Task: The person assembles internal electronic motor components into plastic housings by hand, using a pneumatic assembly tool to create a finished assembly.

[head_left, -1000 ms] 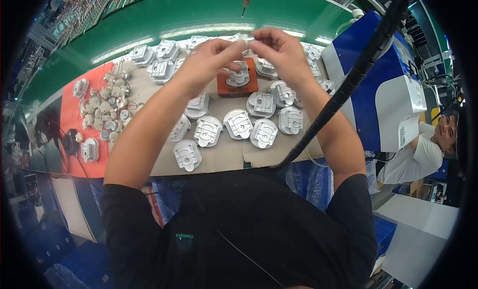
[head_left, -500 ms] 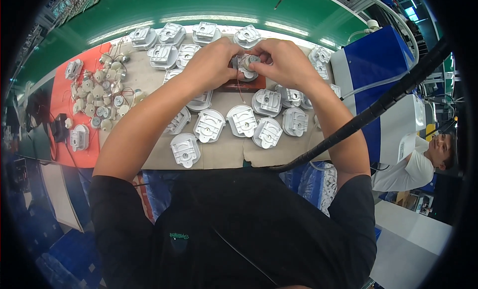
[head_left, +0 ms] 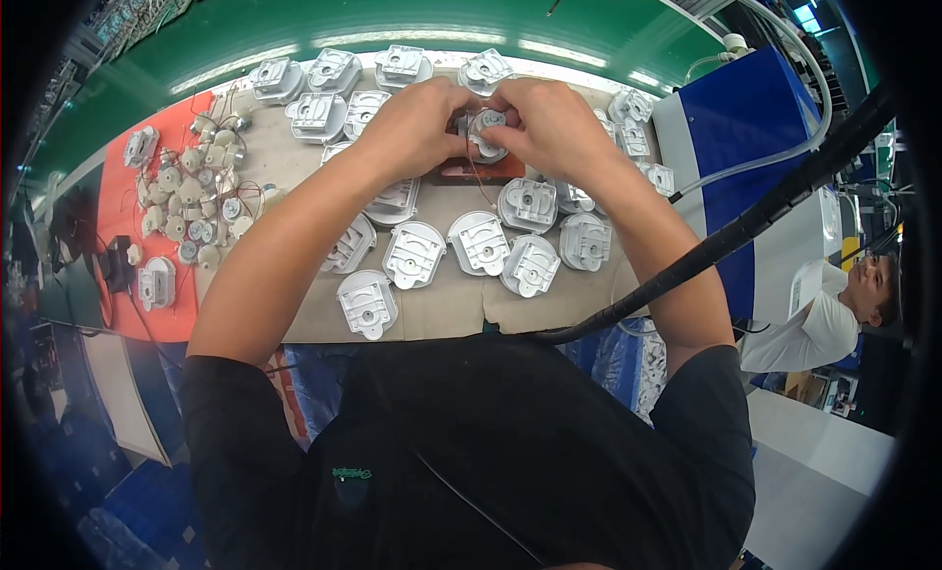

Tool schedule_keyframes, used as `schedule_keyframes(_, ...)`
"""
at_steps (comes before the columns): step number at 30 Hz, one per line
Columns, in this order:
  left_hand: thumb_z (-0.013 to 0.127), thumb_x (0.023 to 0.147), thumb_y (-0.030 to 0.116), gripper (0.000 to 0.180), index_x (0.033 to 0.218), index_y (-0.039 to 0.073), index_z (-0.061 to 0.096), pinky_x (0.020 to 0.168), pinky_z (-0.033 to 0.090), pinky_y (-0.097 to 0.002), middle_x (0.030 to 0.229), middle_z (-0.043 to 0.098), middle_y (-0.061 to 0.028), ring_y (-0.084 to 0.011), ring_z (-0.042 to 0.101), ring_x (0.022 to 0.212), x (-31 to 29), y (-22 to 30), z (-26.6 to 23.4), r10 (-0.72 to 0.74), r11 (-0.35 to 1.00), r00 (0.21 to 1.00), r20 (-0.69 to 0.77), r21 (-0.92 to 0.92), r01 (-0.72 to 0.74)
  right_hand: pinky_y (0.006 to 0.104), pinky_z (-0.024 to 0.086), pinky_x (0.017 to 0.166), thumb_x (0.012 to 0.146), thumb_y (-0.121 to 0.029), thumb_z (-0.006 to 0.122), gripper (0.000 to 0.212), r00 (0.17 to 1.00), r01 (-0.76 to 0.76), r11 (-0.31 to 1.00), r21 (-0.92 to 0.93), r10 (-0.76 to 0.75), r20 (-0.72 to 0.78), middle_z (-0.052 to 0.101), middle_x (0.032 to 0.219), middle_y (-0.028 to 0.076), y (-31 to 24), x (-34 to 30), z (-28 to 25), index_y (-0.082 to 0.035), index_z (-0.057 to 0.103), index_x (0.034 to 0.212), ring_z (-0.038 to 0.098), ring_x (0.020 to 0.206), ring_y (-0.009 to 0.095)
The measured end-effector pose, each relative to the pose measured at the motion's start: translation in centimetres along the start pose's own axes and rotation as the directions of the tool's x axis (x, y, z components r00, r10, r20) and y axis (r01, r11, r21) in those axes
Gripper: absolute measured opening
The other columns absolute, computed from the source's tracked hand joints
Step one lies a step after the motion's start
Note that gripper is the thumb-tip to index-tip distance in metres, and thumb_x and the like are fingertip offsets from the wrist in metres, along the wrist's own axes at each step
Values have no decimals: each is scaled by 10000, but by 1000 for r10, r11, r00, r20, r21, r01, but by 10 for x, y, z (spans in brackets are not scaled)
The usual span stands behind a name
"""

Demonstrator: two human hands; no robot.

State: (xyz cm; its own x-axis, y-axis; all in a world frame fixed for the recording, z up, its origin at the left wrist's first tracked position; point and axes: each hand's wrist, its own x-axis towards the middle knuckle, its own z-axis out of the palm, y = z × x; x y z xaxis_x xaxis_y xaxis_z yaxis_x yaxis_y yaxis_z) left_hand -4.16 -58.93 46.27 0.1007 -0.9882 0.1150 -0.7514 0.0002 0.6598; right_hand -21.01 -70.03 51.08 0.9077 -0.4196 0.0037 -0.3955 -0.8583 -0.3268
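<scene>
My left hand (head_left: pixel 429 129) and my right hand (head_left: pixel 548 129) meet at the far middle of the table, around a white plastic housing (head_left: pixel 490 152) on a dark red block (head_left: pixel 453 172). A small round motor (head_left: pixel 488 125) lies in the housing. My right thumb presses on this motor, with the fingers curled behind it. The left fingers are closed at the housing's left side; what their tips pinch is partly hidden. A thin red wire (head_left: pixel 478 181) hangs down from between my hands.
Several similar white housings (head_left: pixel 413 254) stand around on the brown cardboard (head_left: pixel 432 310). To the left, small motors with wires (head_left: pixel 191 192) lie piled beside an orange-red sheet (head_left: pixel 118 202). A black wrapped hose (head_left: pixel 746 212) crosses over my right forearm. A blue box (head_left: pixel 741 99) and a person (head_left: pixel 824 320) are at the right.
The motor, tilted up in my right fingers before, now lies flatter in the housing with my right thumb on it. My left hand has hardly moved. The whole view has shifted slightly.
</scene>
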Motion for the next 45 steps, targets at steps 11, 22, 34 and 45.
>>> schedule_keyframes(11, 869, 712, 217, 498, 1173, 102, 721, 828, 535, -420, 1014, 699, -147, -320, 682, 952, -3, 4, -2, -53, 998, 997, 53, -22, 54, 311, 519, 681, 782, -96, 864, 454, 141, 540, 798, -266, -398, -906, 616, 915, 67, -33, -8, -98, -27, 630, 1164, 597, 734, 173)
schedule_keyframes(22, 868, 733, 234, 473, 1162, 104, 716, 813, 537, -422, 1021, 704, -127, -307, 689, 942, 1, -6, 2, -79, 997, 994, 73, -1, 79, 256, 414, 596, 951, -268, 733, 296, 402, 643, 671, 368, 113, -909, 552, 761, -18, -62, 59, -151, -46, 569, 1057, 503, 664, 85)
schedule_keyframes(34, 872, 732, 189, 434, 1135, 127, 723, 782, 544, -417, 986, 714, -96, -285, 697, 906, 3, -5, -1, -52, 999, 995, 87, 9, 51, 212, 414, 615, 942, -89, 722, 284, 493, 673, 534, 512, 193, -848, 550, 844, -38, -43, 14, -66, -79, 504, 1123, 510, 699, 53)
schedule_keyframes(45, 878, 722, 192, 433, 1119, 116, 722, 764, 539, -418, 941, 701, -96, -286, 693, 871, 0, -4, 0, -44, 999, 997, 59, -19, 45, 221, 415, 579, 941, -71, 708, 249, 520, 687, 475, 550, 208, -828, 537, 811, -30, -34, 27, -52, -92, 491, 1062, 506, 649, 61)
